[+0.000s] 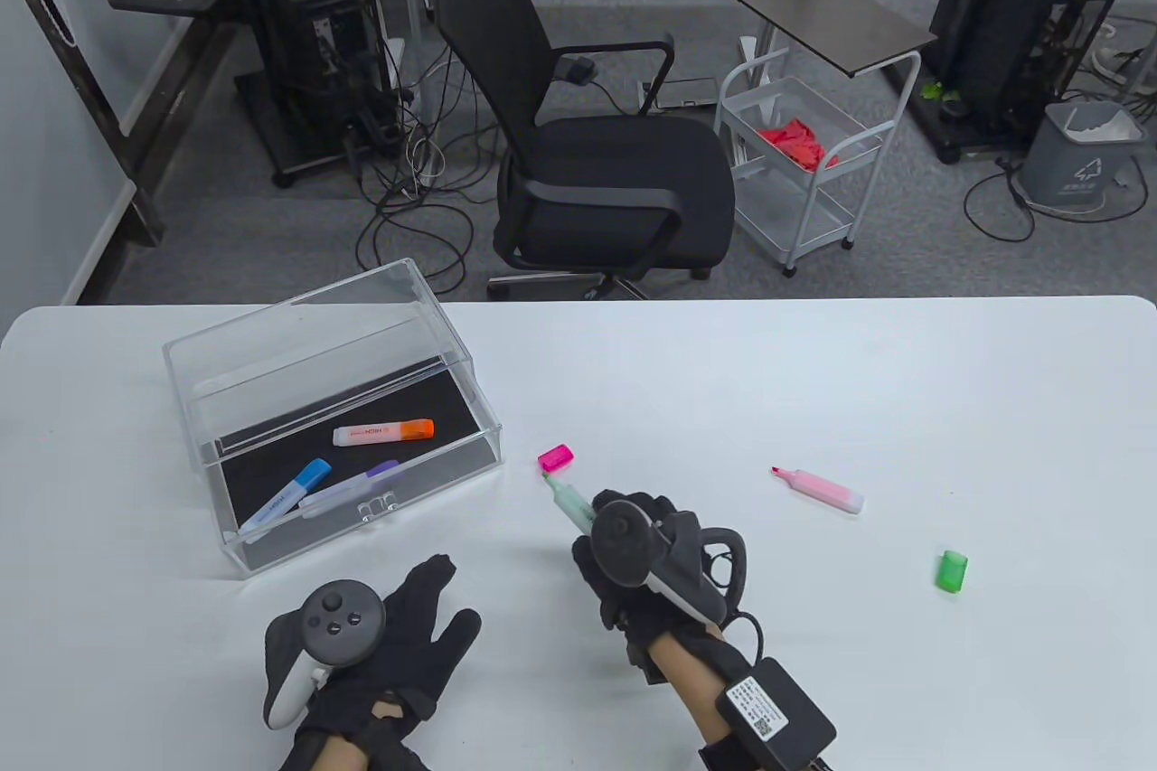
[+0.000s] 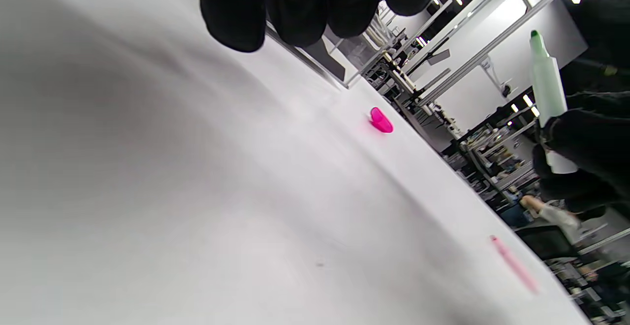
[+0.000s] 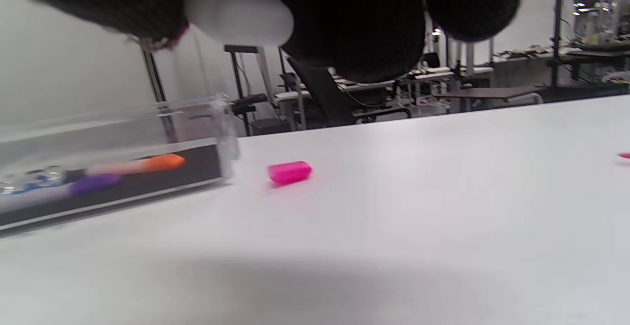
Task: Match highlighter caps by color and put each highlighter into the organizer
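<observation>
Green highlighter (image 1: 571, 506): uncapped, clamped in my right hand (image 1: 646, 568), tip pointing toward the pink cap (image 1: 555, 457); raised off the counter (image 1: 813, 391), judging by the left wrist view.
Handling: I judge it light, rigid, smooth plastic; hold mid-barrel, clear of the wet tip.
Green cap (image 1: 952, 570): loose on the counter, well right of my right hand; small and likely to skid, so pinch its sides.
Pink highlighter (image 1: 819, 489): uncapped, lying right of centre, well apart from the pink cap.
Organizer (image 1: 331, 409): clear box at left; orange, blue and purple capped highlighters lie inside.
Left hand (image 1: 380, 644): fingers spread and relaxed, holding nothing, near the organizer's front.
</observation>
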Tool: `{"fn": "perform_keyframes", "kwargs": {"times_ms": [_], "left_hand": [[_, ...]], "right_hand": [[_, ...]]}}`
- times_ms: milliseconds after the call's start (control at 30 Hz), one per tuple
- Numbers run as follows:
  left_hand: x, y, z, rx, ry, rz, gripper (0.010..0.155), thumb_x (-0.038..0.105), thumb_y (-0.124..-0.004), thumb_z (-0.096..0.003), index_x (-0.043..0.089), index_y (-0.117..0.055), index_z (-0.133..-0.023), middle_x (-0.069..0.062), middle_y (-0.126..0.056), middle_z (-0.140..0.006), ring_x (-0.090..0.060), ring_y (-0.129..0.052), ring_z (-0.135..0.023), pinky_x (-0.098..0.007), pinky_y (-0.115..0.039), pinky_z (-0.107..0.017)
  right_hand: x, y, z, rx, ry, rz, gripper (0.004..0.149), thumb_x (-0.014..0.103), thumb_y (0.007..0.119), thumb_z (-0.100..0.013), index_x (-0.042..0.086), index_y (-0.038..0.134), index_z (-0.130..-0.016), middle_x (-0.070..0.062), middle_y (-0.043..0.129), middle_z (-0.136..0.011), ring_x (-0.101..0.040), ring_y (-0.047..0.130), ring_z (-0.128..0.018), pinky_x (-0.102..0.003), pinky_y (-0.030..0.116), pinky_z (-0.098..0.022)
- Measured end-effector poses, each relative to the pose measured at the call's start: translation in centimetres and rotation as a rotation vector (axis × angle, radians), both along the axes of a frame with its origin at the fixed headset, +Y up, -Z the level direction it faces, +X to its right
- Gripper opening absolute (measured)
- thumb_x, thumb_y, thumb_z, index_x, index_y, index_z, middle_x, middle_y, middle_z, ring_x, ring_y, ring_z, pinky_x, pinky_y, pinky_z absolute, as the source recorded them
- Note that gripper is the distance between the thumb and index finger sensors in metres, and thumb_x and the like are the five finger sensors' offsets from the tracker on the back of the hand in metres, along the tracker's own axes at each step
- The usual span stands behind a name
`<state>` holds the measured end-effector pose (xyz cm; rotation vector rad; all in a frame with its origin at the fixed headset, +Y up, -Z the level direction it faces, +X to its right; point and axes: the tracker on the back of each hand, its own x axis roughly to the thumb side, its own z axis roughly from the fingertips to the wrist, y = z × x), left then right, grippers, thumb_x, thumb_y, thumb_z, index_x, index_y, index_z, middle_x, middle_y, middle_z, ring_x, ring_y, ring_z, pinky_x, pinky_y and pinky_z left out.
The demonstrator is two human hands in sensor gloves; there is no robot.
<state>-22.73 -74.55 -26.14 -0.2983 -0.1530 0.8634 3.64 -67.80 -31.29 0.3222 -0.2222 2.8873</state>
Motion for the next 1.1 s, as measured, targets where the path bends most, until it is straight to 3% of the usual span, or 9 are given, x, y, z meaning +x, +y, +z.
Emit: {"fn": "perform_keyframes", "kwargs": {"times_ms": [200,400,900,1100], "left_hand": [[0.1,0.1,0.0,0.055,-0.004,0.213,0.092,0.085,-0.051,-0.0419,0.030,-0.034,-0.114,-0.001,-0.043,-0.121,-0.037,-0.055,-0.116,-0.057,-0.060,-0.078],[0.6,0.4,0.2,0.098,-0.017,0.351,0.092,0.085,-0.051,-0.0423,0.029,-0.036,-0.114,-0.001,-0.044,-0.120,-0.037,-0.057,-0.117,-0.057,-0.060,-0.078],[1.3,0.0,0.2,0.056,-0.049,0.527,0.080,0.075,-0.047,-0.0480,0.032,-0.038,-0.115,0.001,-0.044,-0.121,-0.036,-0.055,-0.117,-0.058,-0.058,-0.079],[1.4,0.4,0.2,0.058,-0.029,0.568,0.073,0.069,-0.048,-0.0505,0.034,-0.042,-0.114,0.004,-0.043,-0.122,-0.035,-0.048,-0.119,-0.059,-0.048,-0.081]], "right_hand": [[-4.2,0.7,4.4,0.118,0.146,-0.028,0.062,0.049,0.084,-0.037,0.017,0.068,-0.088,-0.005,0.087,-0.077,-0.028,0.093,-0.064,-0.058,0.074,-0.054],[-6.3,0.4,6.9,0.191,0.198,-0.053,0.062,0.049,0.085,-0.037,0.017,0.069,-0.087,-0.005,0.087,-0.077,-0.028,0.093,-0.064,-0.058,0.074,-0.054],[-7.4,-0.1,8.2,0.269,0.212,-0.103,0.063,0.049,0.086,-0.036,0.017,0.069,-0.087,-0.005,0.088,-0.076,-0.027,0.094,-0.063,-0.058,0.075,-0.053],[-7.5,-0.6,8.3,0.262,0.210,-0.132,0.063,0.045,0.085,-0.037,0.017,0.067,-0.090,-0.007,0.086,-0.081,-0.029,0.094,-0.066,-0.058,0.074,-0.054]]}}
